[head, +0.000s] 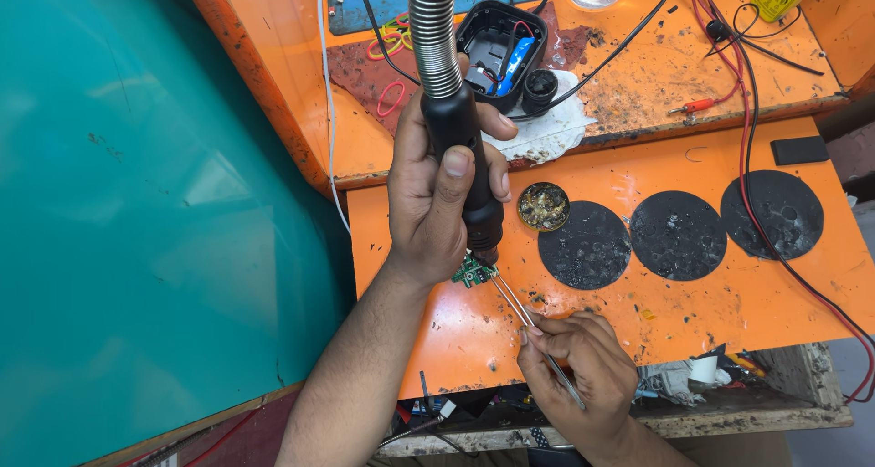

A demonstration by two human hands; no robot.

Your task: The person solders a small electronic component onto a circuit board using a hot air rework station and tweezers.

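Left hand (428,194): its grip is closing fully around the black handle of a hot-air wand (460,130), thumb lying along the front, nozzle pointing down
Wand hose (432,30): a ribbed metal hose is running up and away from the top of the left grip
Right hand (574,358): its grip is pinching a pair of metal tweezers (519,310) between thumb and fingers, nearly shut
Circuit board (472,271): a small green board is sitting just below the left grip, right under the nozzle, with the tweezer tips touching it
Worktop (693,312): the orange worktop is carrying the board
Round tin (543,206): sitting just right of the left grip
Black discs (676,235): three are lying further right of the tin
Open black case (499,43): it is lying beyond the left grip on a white rag (547,130)
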